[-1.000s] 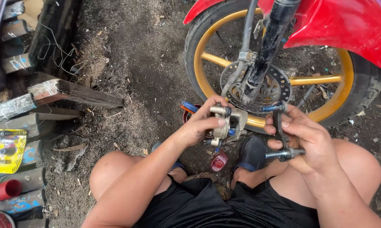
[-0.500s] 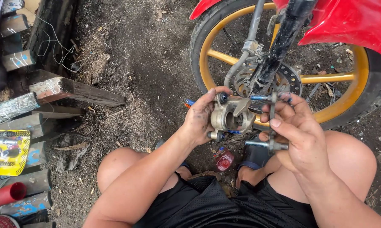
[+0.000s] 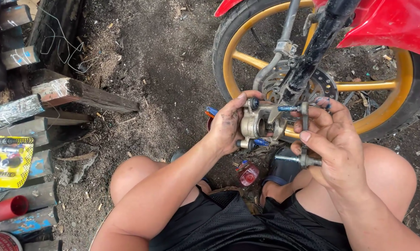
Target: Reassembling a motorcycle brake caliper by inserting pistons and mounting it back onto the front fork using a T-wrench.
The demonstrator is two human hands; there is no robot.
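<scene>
Held up in front of the knees, just below the wheel hub: a silver brake caliper point(image 3: 257, 123) with dark rubber boots and blue-tipped pins. Gripped from nine o'clock by the left hand point(image 3: 228, 125), thumb over the top boot, fingers wrapped behind the body. At three o'clock of the caliper, touching its upper pin, a grey bracket point(image 3: 304, 135), pinched by the right hand point(image 3: 333, 144), thumb pressed on its front, fingers curled behind. At twelve o'clock, close behind, a perforated brake disc point(image 3: 321, 86) on a yellow-spoked wheel point(image 3: 379, 86) with black tyre, crossed by a dark fork leg point(image 3: 314, 51) and topped by a red fender point(image 3: 391, 23). At six o'clock, on the dirt ground point(image 3: 163, 69) between the feet, a small red bottle point(image 3: 248, 173). Well apart at nine o'clock, a weathered wooden beam point(image 3: 79, 93) and a yellow package point(image 3: 7, 160).
</scene>
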